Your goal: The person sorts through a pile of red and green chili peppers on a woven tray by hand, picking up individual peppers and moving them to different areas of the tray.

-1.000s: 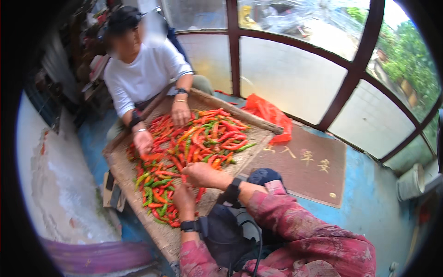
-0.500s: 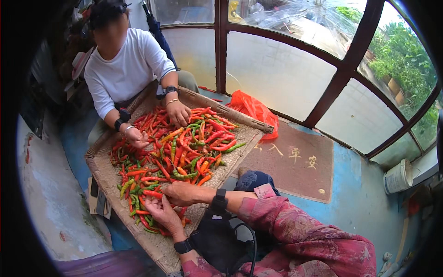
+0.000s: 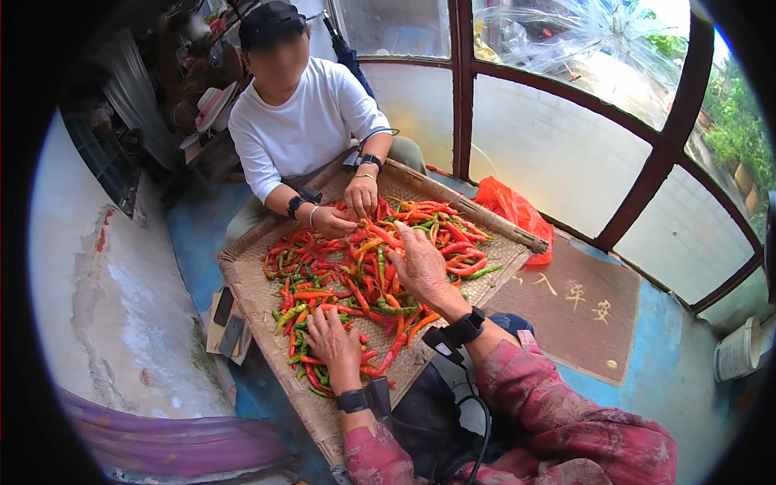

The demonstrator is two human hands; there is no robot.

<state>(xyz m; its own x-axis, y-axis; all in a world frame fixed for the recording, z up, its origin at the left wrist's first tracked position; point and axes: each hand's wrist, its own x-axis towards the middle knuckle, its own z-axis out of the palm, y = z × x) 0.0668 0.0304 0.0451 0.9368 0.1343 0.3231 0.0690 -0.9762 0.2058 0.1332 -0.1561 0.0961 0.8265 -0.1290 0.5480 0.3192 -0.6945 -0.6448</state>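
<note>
Red, orange and green chili peppers (image 3: 368,271) lie heaped on a square woven bamboo tray (image 3: 250,295). My left hand (image 3: 334,347) rests on the near left part of the heap, its fingers spread over the peppers. Over the middle of the pile, my right hand (image 3: 424,267) reaches forward with thumb and fingers apart; nothing shows held in it. Its fingertips are close to several red and orange peppers. Across the tray, a co-worker's two hands (image 3: 347,212) are close together at the far edge of the heap; what they hold is too small to tell.
Facing me, the co-worker in a white shirt (image 3: 311,121) sits at the tray's far side. A red plastic bag (image 3: 517,212) and a brown doormat (image 3: 578,307) lie to the right. Further right stands a white bucket (image 3: 735,352). A worn wall (image 3: 121,299) runs along the left.
My hands, earlier together at a red pepper near the tray's close side, have parted. The right has gone forward over the heap. The co-worker's hands have come together. My view has shifted left.
</note>
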